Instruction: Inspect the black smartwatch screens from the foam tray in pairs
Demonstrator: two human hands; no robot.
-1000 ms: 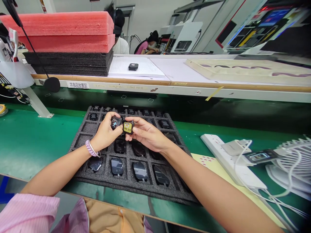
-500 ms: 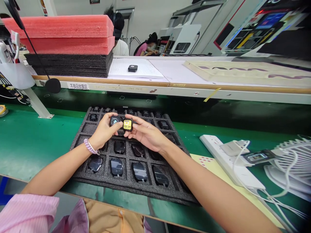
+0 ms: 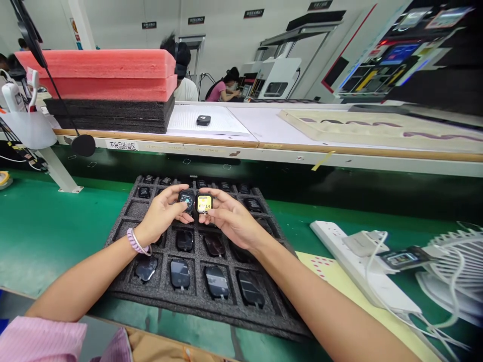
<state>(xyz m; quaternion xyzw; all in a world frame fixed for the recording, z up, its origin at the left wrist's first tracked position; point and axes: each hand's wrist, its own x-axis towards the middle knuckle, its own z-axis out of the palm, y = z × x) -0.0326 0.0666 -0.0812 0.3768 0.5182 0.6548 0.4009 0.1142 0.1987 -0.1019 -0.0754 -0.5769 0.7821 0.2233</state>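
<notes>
1. The left hand (image 3: 160, 218) pinches a small dark watch body (image 3: 186, 199) at its fingertips, and the right hand (image 3: 230, 221) grips a second watch (image 3: 204, 203) with a lit yellow screen; the two are held side by side, touching or nearly so, above the far half of the black foam tray (image 3: 124, 229).
2. Both grips are fingertip-only, so I judge a slip could drop either piece onto the watches lying face-up in the pockets below (glass on glass would scratch).
3. Knocking the two held pieces together could also mark their edges.
4. A white power strip (image 3: 339, 246) with cables (image 3: 381, 261) and a fan (image 3: 453, 261) sit to the right, near the right forearm; a wide swing could snag the wires.
5. Beyond the green bench (image 3: 45, 231), a shelf carries stacked pink and black foam (image 3: 105, 85) and one lone watch (image 3: 203, 120) on paper. Other people work well behind.
</notes>
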